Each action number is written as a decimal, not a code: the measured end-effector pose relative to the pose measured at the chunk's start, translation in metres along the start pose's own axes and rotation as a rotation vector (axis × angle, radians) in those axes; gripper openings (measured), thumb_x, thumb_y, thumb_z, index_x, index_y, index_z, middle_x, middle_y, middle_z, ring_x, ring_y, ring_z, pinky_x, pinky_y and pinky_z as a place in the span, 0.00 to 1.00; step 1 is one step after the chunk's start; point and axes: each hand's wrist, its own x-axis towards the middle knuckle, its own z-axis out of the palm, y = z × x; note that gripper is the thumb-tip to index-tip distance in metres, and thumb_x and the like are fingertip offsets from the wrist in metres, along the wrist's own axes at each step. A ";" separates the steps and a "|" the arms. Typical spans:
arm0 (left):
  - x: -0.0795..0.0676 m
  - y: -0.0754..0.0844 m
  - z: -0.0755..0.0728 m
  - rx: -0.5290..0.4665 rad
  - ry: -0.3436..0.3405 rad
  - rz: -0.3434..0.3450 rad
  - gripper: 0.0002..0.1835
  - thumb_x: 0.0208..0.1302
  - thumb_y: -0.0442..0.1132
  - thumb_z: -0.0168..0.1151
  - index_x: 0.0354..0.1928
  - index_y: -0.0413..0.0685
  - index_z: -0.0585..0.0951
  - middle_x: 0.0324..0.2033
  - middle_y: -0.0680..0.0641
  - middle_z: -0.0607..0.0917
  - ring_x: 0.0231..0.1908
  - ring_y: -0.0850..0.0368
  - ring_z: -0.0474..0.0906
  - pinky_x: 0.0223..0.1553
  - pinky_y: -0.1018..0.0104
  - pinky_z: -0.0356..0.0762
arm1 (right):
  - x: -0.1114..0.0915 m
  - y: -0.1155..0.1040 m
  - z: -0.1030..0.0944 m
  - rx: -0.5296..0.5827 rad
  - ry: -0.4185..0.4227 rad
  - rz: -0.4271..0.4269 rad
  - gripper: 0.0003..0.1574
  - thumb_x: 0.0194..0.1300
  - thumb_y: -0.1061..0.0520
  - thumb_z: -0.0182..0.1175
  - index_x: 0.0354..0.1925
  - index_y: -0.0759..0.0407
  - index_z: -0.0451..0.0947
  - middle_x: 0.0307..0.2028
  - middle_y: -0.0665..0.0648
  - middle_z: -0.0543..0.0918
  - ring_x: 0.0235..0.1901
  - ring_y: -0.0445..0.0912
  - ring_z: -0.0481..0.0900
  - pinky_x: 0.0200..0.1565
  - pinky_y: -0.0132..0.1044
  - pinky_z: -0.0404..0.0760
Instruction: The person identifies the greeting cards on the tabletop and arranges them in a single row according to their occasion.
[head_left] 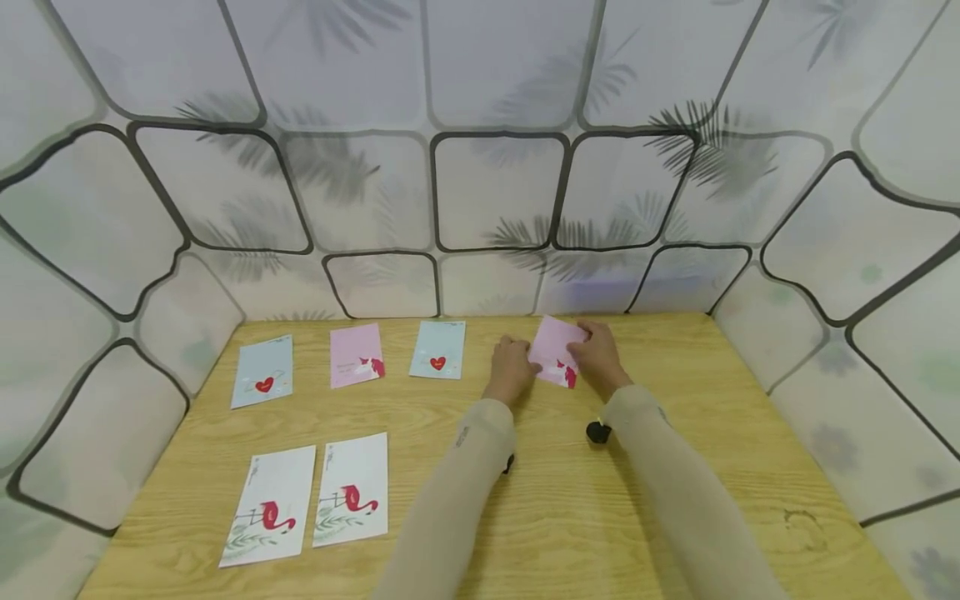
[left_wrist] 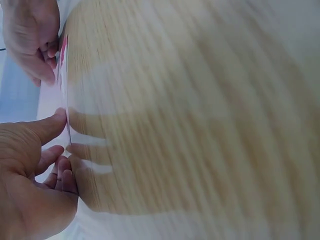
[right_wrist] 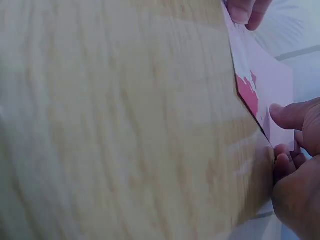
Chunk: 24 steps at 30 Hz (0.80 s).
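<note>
Two beige fabric sleeves point(head_left: 450, 508) are reaching up from the bottom edge of the head view. The left hand point(head_left: 512, 369) and the right hand point(head_left: 599, 354) are pinching opposite sides of a pink rectangular paper card point(head_left: 552, 348), just right of and below the frame's centre. Two white rectangular flamingo-print cards point(head_left: 355, 471) are lying on a yellow wood-grain table point(head_left: 555, 533) at lower left.
</note>
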 end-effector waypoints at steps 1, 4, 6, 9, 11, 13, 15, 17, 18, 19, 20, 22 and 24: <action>0.000 0.000 0.000 0.005 0.000 0.005 0.28 0.69 0.43 0.69 0.66 0.35 0.78 0.60 0.36 0.77 0.62 0.42 0.72 0.67 0.53 0.68 | -0.001 0.001 -0.001 0.035 0.006 0.009 0.38 0.65 0.69 0.59 0.73 0.71 0.65 0.67 0.70 0.70 0.63 0.56 0.69 0.67 0.47 0.71; -0.001 -0.002 0.000 0.006 0.001 0.019 0.28 0.69 0.42 0.70 0.65 0.35 0.78 0.60 0.35 0.77 0.61 0.41 0.72 0.66 0.53 0.70 | -0.003 0.003 -0.004 0.152 0.020 0.013 0.32 0.67 0.71 0.56 0.69 0.73 0.70 0.59 0.70 0.75 0.53 0.53 0.72 0.55 0.38 0.77; -0.002 -0.003 -0.001 -0.007 0.004 0.029 0.28 0.69 0.41 0.70 0.65 0.34 0.78 0.59 0.35 0.77 0.60 0.41 0.73 0.65 0.53 0.70 | -0.004 0.004 -0.005 0.209 0.048 0.010 0.26 0.69 0.71 0.56 0.65 0.74 0.74 0.53 0.68 0.77 0.48 0.50 0.73 0.47 0.32 0.78; -0.003 -0.004 -0.002 -0.020 0.005 0.039 0.27 0.69 0.41 0.70 0.65 0.34 0.78 0.58 0.35 0.77 0.59 0.41 0.73 0.65 0.53 0.71 | -0.004 0.004 -0.007 0.241 0.074 0.009 0.19 0.73 0.68 0.57 0.59 0.76 0.77 0.45 0.64 0.78 0.42 0.47 0.73 0.39 0.26 0.76; -0.003 -0.005 -0.002 -0.031 0.007 0.047 0.27 0.68 0.41 0.70 0.64 0.35 0.79 0.58 0.35 0.78 0.59 0.41 0.73 0.64 0.53 0.71 | -0.004 0.005 -0.008 0.248 0.085 0.016 0.17 0.76 0.64 0.57 0.56 0.76 0.77 0.42 0.61 0.77 0.40 0.45 0.72 0.37 0.25 0.76; -0.002 -0.006 -0.002 -0.038 0.008 0.049 0.26 0.68 0.40 0.70 0.64 0.36 0.79 0.57 0.36 0.78 0.59 0.42 0.73 0.64 0.54 0.71 | -0.005 0.005 -0.009 0.271 0.081 0.026 0.17 0.77 0.63 0.58 0.54 0.77 0.77 0.40 0.59 0.77 0.38 0.44 0.72 0.37 0.25 0.76; -0.002 -0.007 -0.001 -0.054 0.012 0.052 0.26 0.68 0.39 0.71 0.64 0.36 0.80 0.57 0.36 0.78 0.59 0.42 0.73 0.65 0.54 0.71 | -0.005 0.005 -0.009 0.312 0.073 0.034 0.18 0.77 0.63 0.58 0.55 0.78 0.76 0.39 0.58 0.77 0.37 0.43 0.73 0.37 0.26 0.76; -0.001 -0.009 -0.001 -0.078 0.016 0.049 0.26 0.67 0.38 0.71 0.65 0.37 0.79 0.57 0.36 0.78 0.60 0.43 0.73 0.65 0.55 0.71 | -0.005 0.004 -0.009 0.367 0.069 0.045 0.18 0.77 0.64 0.58 0.56 0.78 0.75 0.39 0.57 0.77 0.36 0.42 0.74 0.37 0.26 0.78; 0.000 -0.009 -0.001 -0.095 0.018 0.045 0.26 0.66 0.37 0.71 0.65 0.37 0.79 0.57 0.36 0.79 0.59 0.43 0.74 0.65 0.55 0.71 | -0.006 0.003 -0.010 0.393 0.065 0.049 0.18 0.76 0.64 0.58 0.56 0.79 0.75 0.38 0.56 0.77 0.35 0.41 0.74 0.37 0.26 0.78; 0.001 -0.010 -0.001 -0.118 0.022 0.041 0.26 0.66 0.36 0.71 0.64 0.36 0.79 0.56 0.36 0.79 0.59 0.43 0.75 0.64 0.56 0.72 | -0.007 0.002 -0.010 0.414 0.055 0.055 0.18 0.76 0.65 0.58 0.56 0.80 0.74 0.37 0.56 0.77 0.34 0.41 0.74 0.36 0.27 0.79; 0.001 -0.010 -0.001 -0.142 0.024 0.033 0.26 0.66 0.35 0.71 0.64 0.35 0.79 0.56 0.37 0.80 0.58 0.43 0.75 0.64 0.56 0.73 | -0.008 0.001 -0.010 0.435 0.042 0.062 0.18 0.76 0.65 0.58 0.56 0.80 0.74 0.36 0.55 0.77 0.33 0.40 0.75 0.36 0.27 0.79; 0.002 -0.010 -0.002 -0.187 0.031 0.015 0.24 0.66 0.32 0.70 0.63 0.34 0.79 0.54 0.37 0.82 0.57 0.44 0.77 0.62 0.56 0.75 | -0.011 -0.002 -0.010 0.480 0.021 0.080 0.17 0.76 0.66 0.59 0.55 0.80 0.73 0.34 0.54 0.78 0.32 0.40 0.75 0.35 0.28 0.80; 0.002 -0.010 -0.003 -0.236 0.037 -0.009 0.22 0.67 0.31 0.68 0.63 0.34 0.79 0.52 0.39 0.83 0.54 0.46 0.79 0.59 0.57 0.77 | -0.015 -0.006 -0.012 0.489 -0.002 0.087 0.16 0.75 0.67 0.59 0.54 0.80 0.73 0.32 0.53 0.79 0.30 0.40 0.76 0.34 0.29 0.81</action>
